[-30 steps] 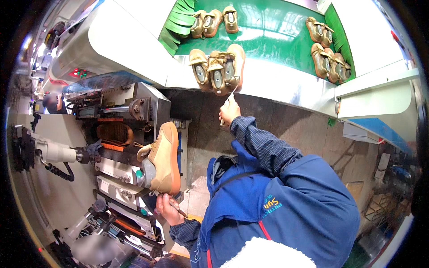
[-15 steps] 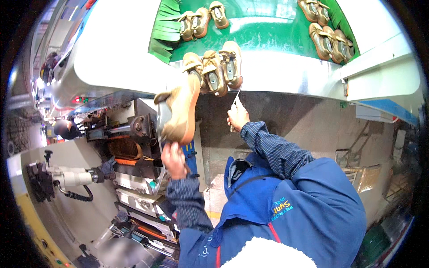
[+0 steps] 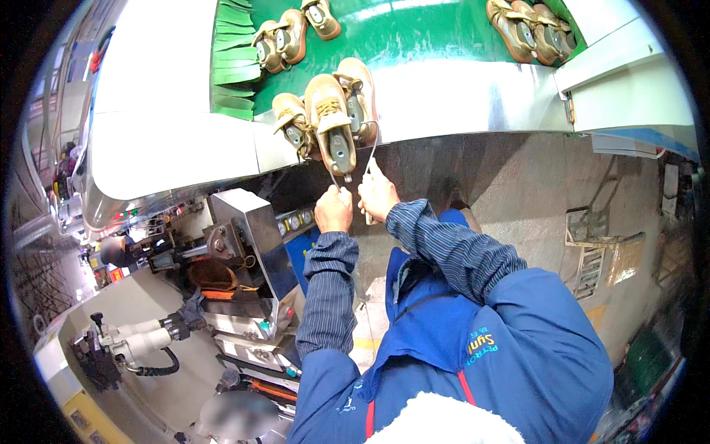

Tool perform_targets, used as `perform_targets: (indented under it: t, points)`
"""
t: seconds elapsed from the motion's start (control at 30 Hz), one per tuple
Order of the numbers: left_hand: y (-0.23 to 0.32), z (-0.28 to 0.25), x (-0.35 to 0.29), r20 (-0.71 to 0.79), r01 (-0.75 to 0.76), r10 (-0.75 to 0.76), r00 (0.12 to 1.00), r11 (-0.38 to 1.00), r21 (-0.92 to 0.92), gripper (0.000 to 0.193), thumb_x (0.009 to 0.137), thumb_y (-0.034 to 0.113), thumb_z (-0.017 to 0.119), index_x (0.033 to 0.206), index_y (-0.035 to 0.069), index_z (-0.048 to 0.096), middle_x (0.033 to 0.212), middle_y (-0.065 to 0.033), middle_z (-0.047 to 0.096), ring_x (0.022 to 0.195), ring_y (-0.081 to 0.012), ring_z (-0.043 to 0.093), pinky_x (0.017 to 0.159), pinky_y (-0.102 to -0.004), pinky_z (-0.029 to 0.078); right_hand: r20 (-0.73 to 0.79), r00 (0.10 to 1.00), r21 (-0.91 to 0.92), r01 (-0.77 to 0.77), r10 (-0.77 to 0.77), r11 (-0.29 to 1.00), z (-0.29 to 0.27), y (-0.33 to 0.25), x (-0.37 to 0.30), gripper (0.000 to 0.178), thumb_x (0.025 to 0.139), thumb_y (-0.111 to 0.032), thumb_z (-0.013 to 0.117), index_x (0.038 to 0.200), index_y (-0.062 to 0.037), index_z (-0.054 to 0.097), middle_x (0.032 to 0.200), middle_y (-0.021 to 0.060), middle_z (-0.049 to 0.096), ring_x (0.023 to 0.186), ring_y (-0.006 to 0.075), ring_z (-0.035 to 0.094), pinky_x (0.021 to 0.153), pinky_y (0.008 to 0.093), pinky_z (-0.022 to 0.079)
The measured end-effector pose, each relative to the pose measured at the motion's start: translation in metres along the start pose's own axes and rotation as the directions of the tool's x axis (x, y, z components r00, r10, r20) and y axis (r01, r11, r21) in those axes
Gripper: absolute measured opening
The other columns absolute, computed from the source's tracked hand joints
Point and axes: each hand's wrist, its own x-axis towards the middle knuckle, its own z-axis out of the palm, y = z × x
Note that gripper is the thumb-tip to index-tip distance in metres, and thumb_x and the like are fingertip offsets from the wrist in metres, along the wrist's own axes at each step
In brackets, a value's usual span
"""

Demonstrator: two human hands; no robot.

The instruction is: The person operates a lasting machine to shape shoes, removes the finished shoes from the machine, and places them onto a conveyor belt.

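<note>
My left hand (image 3: 334,209) is closed on a thin metal rod (image 3: 333,177) whose far end reaches the heel of a tan lace-up shoe (image 3: 324,92). This middle shoe has a grey last inside and points its toe away from me. My right hand (image 3: 378,194) grips another slim metal rod (image 3: 373,153), its tip beside the heel of the right-hand shoe (image 3: 356,74). A third tan shoe (image 3: 289,109) stands left of the middle one. All three are at the front metal ledge (image 3: 444,103), laces and lasts showing. Where the rod tips seat is too small to tell.
Behind the ledge lies a green belt (image 3: 414,37) with more tan shoes (image 3: 292,33) at left and others (image 3: 510,29) at right. Green strip curtains (image 3: 235,59) hang at the side. Machinery with a brush (image 3: 211,274) and a white jointed arm (image 3: 140,337) stands at my left.
The shoe that hung tilted above my left hand has left that spot. My left hand has moved right, close to my right hand, and a shoe is now upright before it. The view has shifted.
</note>
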Motion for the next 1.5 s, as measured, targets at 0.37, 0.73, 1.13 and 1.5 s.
perform_targets:
  t: [0.37,0.73,1.13,1.5]
  points:
    - [-0.023,-0.041,0.019,0.266,0.043,-0.018,0.964,0.995,-0.088,0.033,0.093,0.031,0.059,0.089,0.0,0.068,0.086,-0.0263,0.068,0.085,-0.0439,0.068,0.075,-0.049,0.054,-0.099,0.995,0.221,-0.004,0.027,0.975,0.052,-0.025,0.023,0.074,0.093,-0.004,0.051,0.157,0.0005,0.014,0.089,0.0151,0.066,0.065,0.0193,0.067,0.057,0.0339,0.057]
    - [-0.033,-0.052,0.027,0.334,0.07,-0.029,0.942,0.991,-0.113,0.033,0.091,0.029,0.054,0.093,-0.001,0.068,0.089,-0.0283,0.067,0.088,-0.0459,0.066,0.078,-0.0496,0.053,0.044,0.983,-0.58,0.169,-0.177,0.797,0.044,0.036,0.017,0.082,0.089,-0.008,0.056,0.153,0.0111,0.007,0.105,0.0272,0.067,0.094,0.0414,0.067,0.086,0.0478,0.054]
    - [-0.033,-0.064,0.03,0.369,0.057,-0.029,0.929,0.996,-0.065,0.033,0.091,0.031,0.053,0.094,0.002,0.069,0.093,-0.0285,0.067,0.092,-0.0457,0.066,0.082,-0.0513,0.051,0.037,0.961,-0.693,0.222,-0.273,0.686,0.055,0.097,0.035,0.09,0.094,-0.016,0.058,0.16,-0.0064,-0.003,0.1,0.0301,0.063,0.082,0.0445,0.066,0.077,0.0527,0.055]
    - [-0.025,-0.05,0.023,0.292,0.122,-0.094,0.952,0.99,-0.078,0.041,0.093,0.04,0.052,0.092,0.002,0.067,0.093,-0.0238,0.069,0.092,-0.0437,0.066,0.081,-0.049,0.05,0.247,0.961,-0.401,-0.012,0.121,0.916,-0.099,0.002,0.035,0.086,0.091,-0.001,0.05,0.162,-0.0261,0.01,0.101,0.013,0.064,0.058,0.0145,0.061,0.052,0.0328,0.054]
